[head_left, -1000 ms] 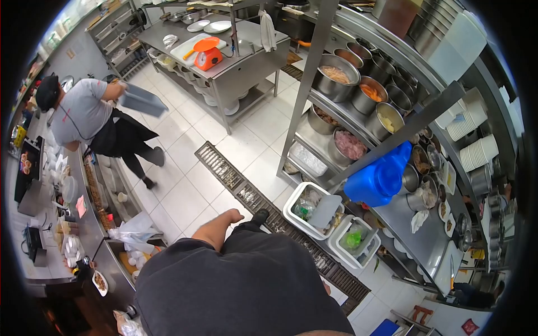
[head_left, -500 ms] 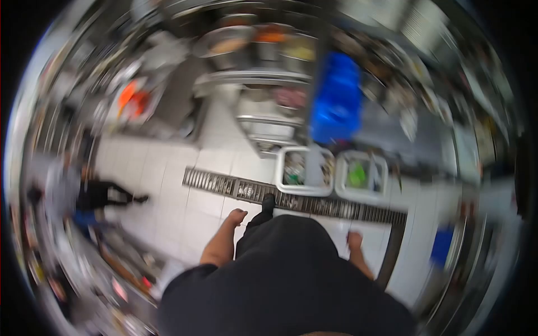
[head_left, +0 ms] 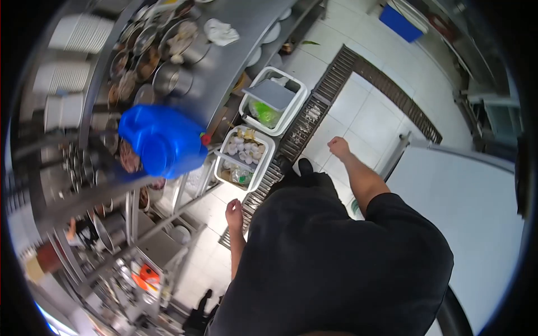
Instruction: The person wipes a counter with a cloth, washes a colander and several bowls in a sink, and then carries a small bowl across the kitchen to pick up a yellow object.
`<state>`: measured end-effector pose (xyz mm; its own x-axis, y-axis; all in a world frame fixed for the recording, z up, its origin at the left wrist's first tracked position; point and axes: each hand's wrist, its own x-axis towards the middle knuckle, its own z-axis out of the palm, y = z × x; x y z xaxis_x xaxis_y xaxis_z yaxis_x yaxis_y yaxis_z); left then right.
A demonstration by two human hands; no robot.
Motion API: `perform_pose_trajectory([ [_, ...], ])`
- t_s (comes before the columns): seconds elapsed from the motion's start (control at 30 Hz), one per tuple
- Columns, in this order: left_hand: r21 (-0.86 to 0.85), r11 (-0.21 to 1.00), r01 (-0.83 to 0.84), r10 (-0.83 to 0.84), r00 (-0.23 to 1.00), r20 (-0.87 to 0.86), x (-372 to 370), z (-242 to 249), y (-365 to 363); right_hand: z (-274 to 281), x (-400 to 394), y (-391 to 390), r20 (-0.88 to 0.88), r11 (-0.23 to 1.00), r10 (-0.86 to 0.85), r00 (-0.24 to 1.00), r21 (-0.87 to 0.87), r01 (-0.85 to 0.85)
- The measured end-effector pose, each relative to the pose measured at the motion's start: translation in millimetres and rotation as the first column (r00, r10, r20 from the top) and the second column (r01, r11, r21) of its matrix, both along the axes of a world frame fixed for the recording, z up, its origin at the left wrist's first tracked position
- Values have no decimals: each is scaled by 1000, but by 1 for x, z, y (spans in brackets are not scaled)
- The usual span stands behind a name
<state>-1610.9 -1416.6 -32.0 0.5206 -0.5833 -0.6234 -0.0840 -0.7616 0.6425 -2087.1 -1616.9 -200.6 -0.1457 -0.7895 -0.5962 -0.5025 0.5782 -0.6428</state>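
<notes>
My left hand (head_left: 234, 214) is loosely curled beside my body, with nothing seen in it. It is nearest to a white bin (head_left: 265, 165) of eggshells (head_left: 245, 150) and clear plastic, but apart from it. My right hand (head_left: 338, 147) is held out over the white floor tiles, its fingers curled and nothing showing in them. A second white bin (head_left: 298, 99) has a green bag (head_left: 263, 114) in it and a grey panel (head_left: 270, 95) across its top. Beyond the bins sits a big blue plastic jug (head_left: 162, 143).
A floor drain grate (head_left: 314, 106) runs past the bins and turns right. Pots and bowls crowd the steel counter (head_left: 235, 39). Stacked white plates (head_left: 81, 33) stand far left. A white surface (head_left: 454, 196) is close on my right. Another person's dark legs (head_left: 199, 316) show at the bottom.
My view has swung to the right, so the bins and jug now lie to my left. The white surface has come in close on my right. Both hands remain curled.
</notes>
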Motion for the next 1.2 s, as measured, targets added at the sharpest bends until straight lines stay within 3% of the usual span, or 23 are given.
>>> perform_pose_trajectory([
  [0.07,-130,984,120,-112,992,66,-6,24,-61,-10,-16,6,-52,1000,-13,999,-24,12],
  [0.1,-183,953,243,-223,967,127,-3,28,-90,-2,-20,7,-13,988,-144,989,47,145],
  [0.2,-311,780,543,-420,823,384,-25,57,-198,3,-26,4,94,900,-429,899,126,416],
  [0.23,-326,701,634,-444,746,496,-45,79,-238,-1,-28,-2,106,898,-437,893,105,427],
  [0.33,-234,393,889,-391,392,832,-90,115,-347,-6,-31,-41,234,819,-573,786,148,554],
  [0.37,-186,373,909,-375,331,866,-107,120,-381,-19,-36,-59,197,845,-534,823,153,512],
  [0.53,98,285,954,-376,17,926,-189,103,-545,-116,-25,-186,322,768,-636,701,187,612],
  [0.57,70,251,965,-452,53,891,-194,88,-581,-124,-20,-216,440,769,-617,652,163,618],
  [0.6,95,252,963,-467,35,884,-206,77,-609,-156,-12,-250,339,820,-572,747,202,535],
  [0.63,119,255,959,-448,8,894,-218,69,-635,-196,0,-275,556,808,-570,604,246,536],
  [0.7,162,240,957,-416,-50,908,-239,46,-675,-173,0,-353,256,937,-346,902,48,346],
  [0.77,166,281,945,-520,5,854,-263,28,-692,-214,11,-429,338,944,-318,886,32,327],
  [0.8,78,332,940,-500,106,859,-254,18,-691,-206,5,-464,304,963,-260,917,12,269],
  [0.83,96,356,929,-456,83,886,-240,11,-695,-188,-6,-501,272,978,-202,941,-2,211],
  [0.87,83,430,899,-494,157,856,-261,12,-696,-193,-8,-535,252,988,-142,957,-16,150],
  [0.9,138,437,889,-522,126,844,-257,8,-693,-204,2,-557,247,997,-73,966,-15,79],
  [0.97,215,394,894,-550,41,834,-245,7,-695,-241,24,-610,312,947,314,897,-34,-320],
  [1.07,355,411,840,-576,-63,815,-244,5,-697,-278,57,-655,623,912,323,713,-3,-410],
  [1.13,386,442,810,-602,-51,797,-237,6,-693,-317,86,-685,446,760,628,638,-176,-625],
  [1.17,426,442,790,-617,-77,783,-240,7,-694,-326,97,-684,392,794,604,694,-217,-568],
  [1.2,374,468,800,-618,-6,786,-236,6,-692,-334,107,-683,337,820,572,748,-259,-510],
])
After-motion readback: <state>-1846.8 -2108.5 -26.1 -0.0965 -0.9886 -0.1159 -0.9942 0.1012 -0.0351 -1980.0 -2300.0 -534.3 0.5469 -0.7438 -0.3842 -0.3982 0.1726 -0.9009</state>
